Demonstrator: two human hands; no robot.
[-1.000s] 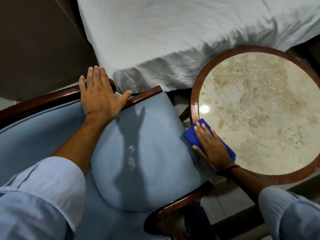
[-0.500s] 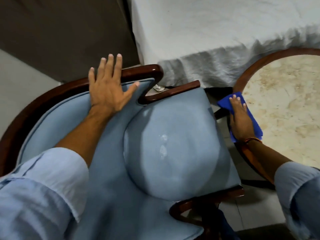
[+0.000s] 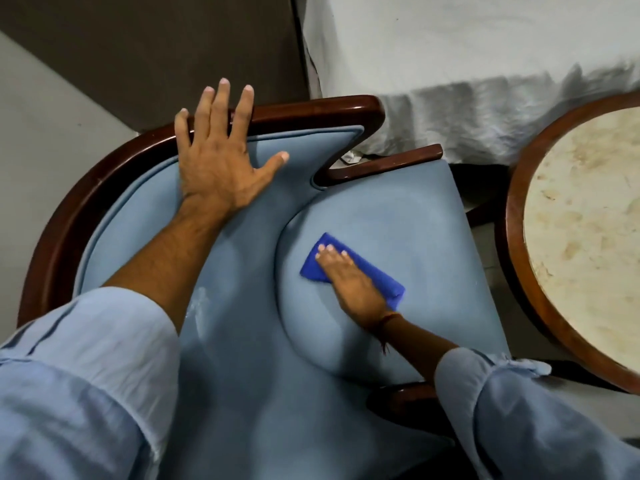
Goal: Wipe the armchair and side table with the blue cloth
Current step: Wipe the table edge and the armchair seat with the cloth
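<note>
The armchair [image 3: 398,209] has pale blue upholstery and a dark wooden frame, and fills the middle of the view. My right hand [image 3: 349,282] lies flat on the folded blue cloth [image 3: 377,275], pressing it onto the seat cushion. My left hand [image 3: 221,157] rests open on the padded backrest, its fingers spread over the wooden top rail. The round side table [image 3: 512,237], with a marble top and wooden rim, stands to the right of the chair, partly cut off by the frame edge.
A bed with a white sheet [image 3: 467,57] stands beyond the chair and table. A dark panel [image 3: 156,46] and pale floor [image 3: 52,116] lie to the upper left. A narrow gap of floor separates chair and table.
My right hand carried the blue cloth from the side table's rim leftward onto the armchair seat. The view shifted left; my left hand stayed on the backrest.
</note>
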